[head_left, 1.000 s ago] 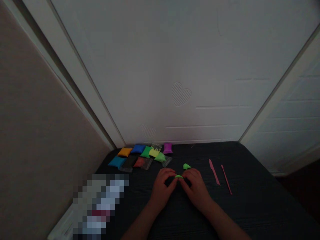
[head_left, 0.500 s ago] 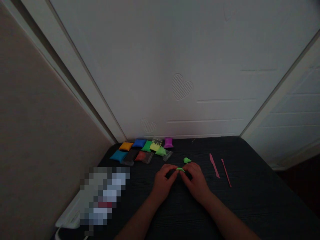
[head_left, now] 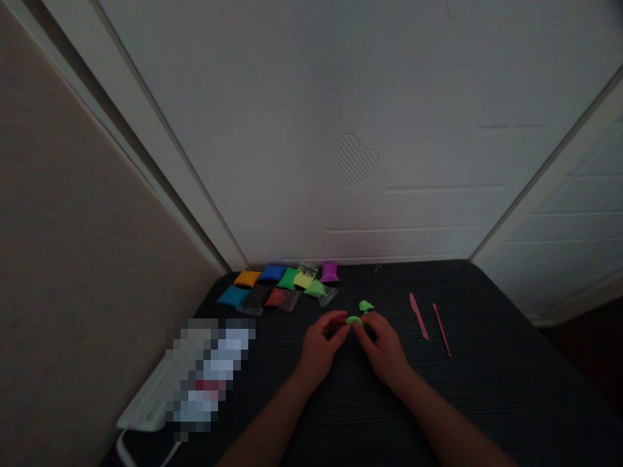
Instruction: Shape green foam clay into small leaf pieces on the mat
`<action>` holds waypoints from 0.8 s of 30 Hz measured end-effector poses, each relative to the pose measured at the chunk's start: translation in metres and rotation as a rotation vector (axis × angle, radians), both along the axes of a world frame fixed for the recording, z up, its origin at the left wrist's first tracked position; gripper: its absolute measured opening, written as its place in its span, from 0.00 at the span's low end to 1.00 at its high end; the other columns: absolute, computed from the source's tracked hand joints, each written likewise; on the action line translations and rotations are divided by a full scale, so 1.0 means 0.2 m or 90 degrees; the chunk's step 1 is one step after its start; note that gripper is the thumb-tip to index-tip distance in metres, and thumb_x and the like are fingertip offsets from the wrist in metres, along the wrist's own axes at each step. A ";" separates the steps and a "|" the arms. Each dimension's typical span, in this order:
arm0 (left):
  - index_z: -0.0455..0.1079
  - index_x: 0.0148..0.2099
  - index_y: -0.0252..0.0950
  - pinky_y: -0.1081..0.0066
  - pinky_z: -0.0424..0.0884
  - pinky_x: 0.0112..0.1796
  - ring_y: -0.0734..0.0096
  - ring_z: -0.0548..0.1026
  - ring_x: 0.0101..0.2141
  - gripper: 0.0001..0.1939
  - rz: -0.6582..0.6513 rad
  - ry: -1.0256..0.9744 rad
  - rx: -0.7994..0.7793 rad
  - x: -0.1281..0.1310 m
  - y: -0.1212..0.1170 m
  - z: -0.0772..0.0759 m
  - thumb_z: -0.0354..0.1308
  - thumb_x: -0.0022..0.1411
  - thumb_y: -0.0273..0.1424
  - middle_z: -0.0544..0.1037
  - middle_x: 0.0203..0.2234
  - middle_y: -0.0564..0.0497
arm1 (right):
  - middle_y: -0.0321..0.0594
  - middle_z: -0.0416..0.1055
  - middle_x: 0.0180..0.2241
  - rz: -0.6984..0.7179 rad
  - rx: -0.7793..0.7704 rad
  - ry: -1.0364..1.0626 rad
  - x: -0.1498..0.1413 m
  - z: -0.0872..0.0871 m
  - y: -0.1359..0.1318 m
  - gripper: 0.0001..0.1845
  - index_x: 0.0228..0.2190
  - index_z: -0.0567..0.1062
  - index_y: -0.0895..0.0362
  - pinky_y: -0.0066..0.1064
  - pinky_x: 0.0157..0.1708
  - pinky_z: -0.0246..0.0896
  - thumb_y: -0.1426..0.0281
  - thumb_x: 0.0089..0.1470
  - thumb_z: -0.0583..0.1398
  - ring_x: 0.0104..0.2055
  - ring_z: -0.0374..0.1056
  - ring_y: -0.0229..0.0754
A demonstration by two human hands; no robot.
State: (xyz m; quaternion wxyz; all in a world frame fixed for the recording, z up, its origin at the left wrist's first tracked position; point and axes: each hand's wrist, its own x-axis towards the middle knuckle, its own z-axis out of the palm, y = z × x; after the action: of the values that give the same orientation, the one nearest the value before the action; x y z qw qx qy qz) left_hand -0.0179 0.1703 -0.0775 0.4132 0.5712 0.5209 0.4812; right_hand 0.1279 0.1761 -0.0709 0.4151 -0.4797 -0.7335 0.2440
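A small flattened piece of light green modelling clay (head_left: 355, 320) is held between my two hands above the dark table. My left hand (head_left: 321, 344) has thumb and index finger curled at its left edge. On the other edge, the thumb and fingers of my right hand (head_left: 385, 347) pinch it. Just beyond my right fingertips lies another lump of light green clay (head_left: 365, 305). To the right of that hand are a pink plastic clay knife (head_left: 419, 316) and a thin pink modelling stick (head_left: 442, 331).
Several packets of coloured clay lie at the back left, among them an orange packet (head_left: 248, 279), a teal packet (head_left: 233, 297) and a purple packet (head_left: 329, 272). A pixelated item with a white cord (head_left: 127, 447) is at the front left. A white panel (head_left: 302, 162) rises behind the table (head_left: 360, 415).
The held clay is tilted so that more of its rounded flat face shows. My left fingers have shifted slightly around its edge. The whole view has moved a little.
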 end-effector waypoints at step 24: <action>0.70 0.36 0.35 0.66 0.68 0.39 0.67 0.73 0.35 0.12 -0.017 -0.101 -0.101 0.01 0.01 0.04 0.58 0.49 0.34 0.76 0.32 0.50 | 0.36 0.67 0.27 0.032 0.006 -0.061 0.02 0.01 0.00 0.04 0.28 0.67 0.55 0.32 0.36 0.57 0.68 0.49 0.56 0.33 0.63 0.40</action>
State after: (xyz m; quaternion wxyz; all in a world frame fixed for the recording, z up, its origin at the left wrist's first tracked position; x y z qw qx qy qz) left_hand -0.0164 0.1720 -0.0695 0.5035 0.5036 0.5152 0.4769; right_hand 0.1319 0.1757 -0.0685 0.3756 -0.4704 -0.7654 0.2277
